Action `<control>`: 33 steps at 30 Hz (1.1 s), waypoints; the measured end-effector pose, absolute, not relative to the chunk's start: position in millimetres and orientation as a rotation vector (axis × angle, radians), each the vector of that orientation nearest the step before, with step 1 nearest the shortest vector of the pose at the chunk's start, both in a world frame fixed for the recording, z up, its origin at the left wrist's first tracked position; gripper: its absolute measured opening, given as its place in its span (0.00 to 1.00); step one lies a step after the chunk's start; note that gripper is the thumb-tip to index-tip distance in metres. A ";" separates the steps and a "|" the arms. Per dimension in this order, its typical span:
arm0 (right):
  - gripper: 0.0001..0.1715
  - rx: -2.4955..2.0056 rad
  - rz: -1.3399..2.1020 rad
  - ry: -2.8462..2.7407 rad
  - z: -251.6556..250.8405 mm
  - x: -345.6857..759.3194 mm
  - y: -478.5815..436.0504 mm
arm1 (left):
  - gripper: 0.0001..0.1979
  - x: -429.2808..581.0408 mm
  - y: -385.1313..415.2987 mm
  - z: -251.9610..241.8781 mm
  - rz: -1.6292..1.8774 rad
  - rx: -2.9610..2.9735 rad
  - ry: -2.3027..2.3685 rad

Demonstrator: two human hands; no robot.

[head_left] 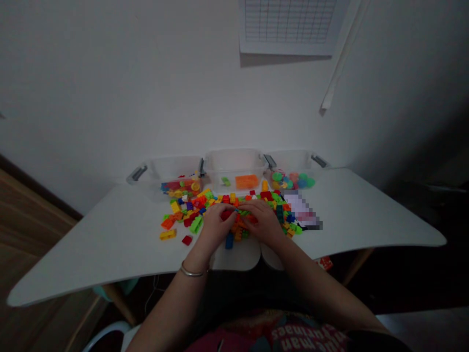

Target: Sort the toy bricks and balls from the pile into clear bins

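Bricks (226, 199) of many colours lay in a loose pile across the middle of the counter (348, 210), directly under and around both hands. Left hand (218, 224) and right hand (264, 222) met over the near side of the pile, palms down. Fingers (222, 209) of both were bent inward, tips close together around some red and orange pieces; whether they gripped any could not be told, as the hands hid the contact. Blue brick (229, 240) lay just in front of the left hand, at the near edge of the pile. Yellow brick (167, 235) and red brick (186, 240) lay apart, at the pile's near left. Three clear bins stood in a row behind: left bin (172, 165) with mixed coloured parts, middle bin (234, 159) with an orange piece (246, 182) and a smaller green piece (225, 181), right bin (293, 160) with rounded pieces, several of them green. Slab (302, 210), pixelated, lay beside the pile on the right. Bangle (192, 273) circled the left wrist. Gridded sheet (289, 22) hung on the wall (146, 98) above.
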State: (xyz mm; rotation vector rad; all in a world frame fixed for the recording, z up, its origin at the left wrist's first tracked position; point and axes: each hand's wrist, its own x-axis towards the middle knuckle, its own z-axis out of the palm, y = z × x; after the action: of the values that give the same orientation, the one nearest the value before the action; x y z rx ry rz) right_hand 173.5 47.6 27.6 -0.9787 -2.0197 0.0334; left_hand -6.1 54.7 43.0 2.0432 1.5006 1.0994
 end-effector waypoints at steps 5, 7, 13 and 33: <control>0.14 -0.998 0.058 -2.022 27.4 168.0 44.3 | 0.06 4.8 52.4 37.8 1.047 2.185 1.420; 0.14 -1.030 0.064 -2.040 25.7 168.4 43.9 | 0.06 4.2 51.5 36.2 1.075 2.244 1.421; 0.13 -1.238 0.037 -1.899 37.5 184.8 56.7 | 0.13 -10.9 51.4 36.4 0.955 2.638 1.713; 0.21 -1.922 -0.292 -1.501 61.4 291.3 168.9 | 0.12 -29.8 72.4 14.0 0.983 2.569 1.588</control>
State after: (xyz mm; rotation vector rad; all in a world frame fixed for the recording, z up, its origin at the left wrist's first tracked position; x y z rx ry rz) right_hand 291.3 168.9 61.4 -1.9224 -1.5008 -0.2921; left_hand -29.8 72.4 14.0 2.5687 1.5880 0.9833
